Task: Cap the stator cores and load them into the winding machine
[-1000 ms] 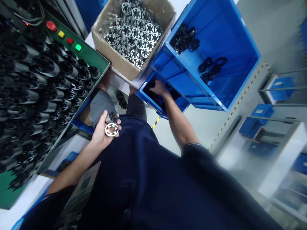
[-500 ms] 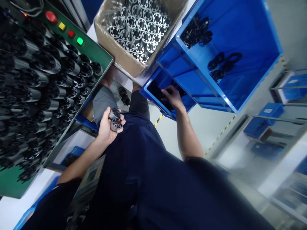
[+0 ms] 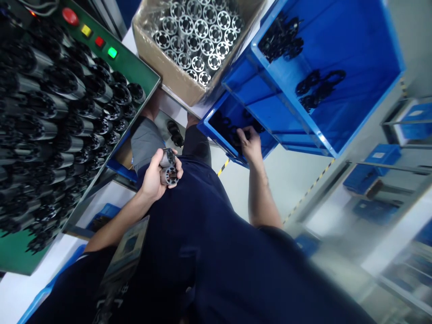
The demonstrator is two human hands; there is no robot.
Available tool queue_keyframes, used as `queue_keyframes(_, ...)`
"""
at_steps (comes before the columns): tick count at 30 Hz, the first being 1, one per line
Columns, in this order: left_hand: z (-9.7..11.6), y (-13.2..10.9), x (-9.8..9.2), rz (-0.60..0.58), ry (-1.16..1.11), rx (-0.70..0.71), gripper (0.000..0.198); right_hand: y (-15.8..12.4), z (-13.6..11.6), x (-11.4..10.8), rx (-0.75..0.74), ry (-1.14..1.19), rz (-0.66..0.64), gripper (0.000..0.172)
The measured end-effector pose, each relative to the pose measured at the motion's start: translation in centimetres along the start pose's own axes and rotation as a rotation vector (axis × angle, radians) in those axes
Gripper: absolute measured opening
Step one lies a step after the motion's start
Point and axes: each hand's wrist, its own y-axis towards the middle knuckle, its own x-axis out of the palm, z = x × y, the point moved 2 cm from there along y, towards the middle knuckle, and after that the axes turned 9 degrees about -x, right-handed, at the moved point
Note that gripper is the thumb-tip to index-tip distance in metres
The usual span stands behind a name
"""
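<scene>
My left hand (image 3: 152, 179) is held in front of my dark shirt, closed round two short grey metal cylinders (image 3: 168, 167) with their slotted ends facing up. My right hand (image 3: 250, 145) reaches into the lower blue bin (image 3: 216, 135). Its fingers are curled on a black ring-shaped part (image 3: 243, 133) among other black parts lying there.
Above the lower bin sits a larger blue bin (image 3: 357, 67) with a few black rings. A cardboard box (image 3: 162, 63) holds several silver slotted cylinders. To the left, rows of dark cylinders (image 3: 50, 112) lie on a green panel with coloured buttons (image 3: 111, 52). Yellow-black tape (image 3: 222, 167) marks the floor.
My left hand turned the cylinders and lifted slightly. My right hand shifted right inside the lower bin and its fingers curled onto a black part.
</scene>
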Motion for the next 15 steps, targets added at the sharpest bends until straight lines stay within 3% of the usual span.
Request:
queue_keyframes(2,0.2,-0.4,0.6,-0.045,0.017,0.084,0.041,-1.3,-3.3,0.7,-0.066,0.035,-0.022,0.076)
queue_keyframes(4,0.5,-0.9,1.8,-0.117,0.032,0.179,0.044,-3.3,-7.9,2.5,-0.229,0.117,-0.048,0.067)
queue_keyframes(6,0.7,-1.3,3.4,-0.185,0.035,0.253,0.048,-5.9,-13.3,5.1,-0.598,0.280,-0.046,0.051)
queue_keyframes(9,0.9,-1.9,5.6,-0.159,-0.036,0.343,0.053,-9.0,-19.0,8.8,-0.829,0.405,-0.134,0.028)
queue_keyframes(12,1.5,-2.8,6.6,-0.050,-0.127,0.410,0.056,-9.8,-20.7,10.1,-0.848,0.347,-0.215,0.030)
queue_keyframes(15,2.0,-3.7,6.9,-0.051,-0.115,0.336,0.060,-9.3,-20.7,9.0,-0.866,0.204,-0.296,0.031)
